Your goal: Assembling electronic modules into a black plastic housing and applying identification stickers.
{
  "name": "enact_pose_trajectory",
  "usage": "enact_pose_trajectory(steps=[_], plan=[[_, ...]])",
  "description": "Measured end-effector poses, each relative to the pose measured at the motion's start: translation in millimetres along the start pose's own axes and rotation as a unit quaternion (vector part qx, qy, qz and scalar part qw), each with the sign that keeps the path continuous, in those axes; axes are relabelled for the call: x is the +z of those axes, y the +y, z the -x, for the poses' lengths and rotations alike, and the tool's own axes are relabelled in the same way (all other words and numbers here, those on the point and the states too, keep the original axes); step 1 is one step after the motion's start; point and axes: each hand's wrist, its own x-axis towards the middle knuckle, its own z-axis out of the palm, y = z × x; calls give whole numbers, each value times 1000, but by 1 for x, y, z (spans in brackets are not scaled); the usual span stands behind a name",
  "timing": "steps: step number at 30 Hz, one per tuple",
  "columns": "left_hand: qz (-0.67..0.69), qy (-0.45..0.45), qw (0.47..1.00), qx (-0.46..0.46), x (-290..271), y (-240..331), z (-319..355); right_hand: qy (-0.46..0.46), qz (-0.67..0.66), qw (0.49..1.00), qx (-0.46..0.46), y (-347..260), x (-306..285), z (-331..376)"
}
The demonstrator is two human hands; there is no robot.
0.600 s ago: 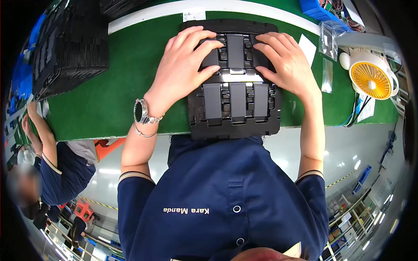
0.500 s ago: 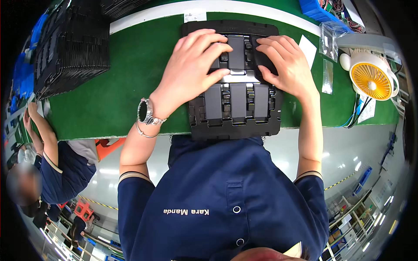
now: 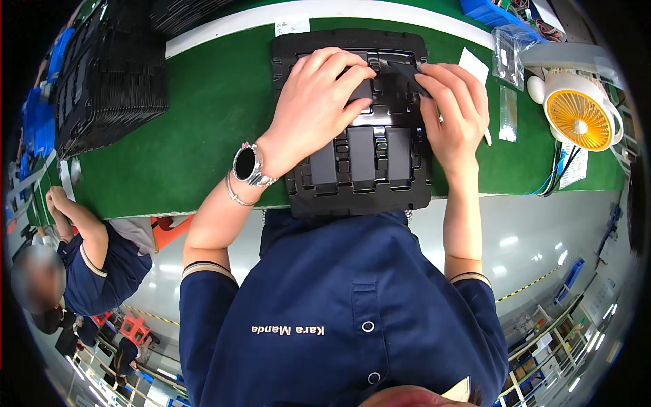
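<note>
While the left hand (image 3: 322,98) lies over the upper left of the tray, the right hand (image 3: 456,115) holds a dark slab at the upper right.

Item: moulded tray (image 3: 359,205), black plastic, flat on the bench (image 3: 217,115) at its near edge, directly before the person.

Contents, lower row: three dark grey rectangular blocks (image 3: 363,157), side by side in their pockets. Upper row: a further grey block (image 3: 361,89), partly covered by the left hand.

Slab (image 3: 409,76): thin, dark, tilted above the upper-right part of the tray, pinched at its right end by the right fingers.

Left fingers: curved, slightly spread, thumb apart from the index finger; wristwatch (image 3: 246,163) on that wrist.

Bench, left: tall stack of black trays (image 3: 115,88). Bench, right: white fan (image 3: 578,121) with yellow grille; clear plastic bag (image 3: 508,55); white paper (image 3: 474,66); blue bin (image 3: 500,19) at the far corner.

Far left: one co-worker (image 3: 115,268), dark blue shirt, hands together.
</note>
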Motion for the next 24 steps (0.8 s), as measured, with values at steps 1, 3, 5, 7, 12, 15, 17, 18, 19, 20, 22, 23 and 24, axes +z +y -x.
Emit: enact_pose_trajectory(steps=[1,3,5,7,12,15,17,18,19,20,22,23,24], plan=[[26,21,999,6,-1,2,0,0,0,1000,1,-8,-4,1],[381,-71,903,-188,-13,22,4,56,39,996,56,-29,-15,2],[618,-116,749,-209,-19,27,11,69,39,996,34,-47,-21,1],[669,-91,688,-268,-24,38,12,84,-36,995,-24,-57,-14,4],[653,84,682,-319,-13,43,17,94,-79,991,-63,-71,0,1],[589,100,734,-325,-17,38,24,17,-224,972,65,-70,-12,-3],[549,111,764,-322,-18,39,26,10,-265,959,103,-73,-12,-7],[549,111,763,-322,-19,38,27,-16,-356,905,231,-79,-10,-9],[555,113,761,-316,-19,37,28,-41,-437,826,352,-82,-9,-10],[561,114,759,-310,-19,36,30,-71,-463,799,377,-82,-8,-11],[564,120,763,-291,-16,31,32,-140,-474,782,381,-81,-16,-11],[567,124,768,-272,-15,29,33,-207,-484,760,382,-80,-18,-11],[567,124,767,-273,-16,30,33,-176,-468,804,323,-82,-12,-7]])
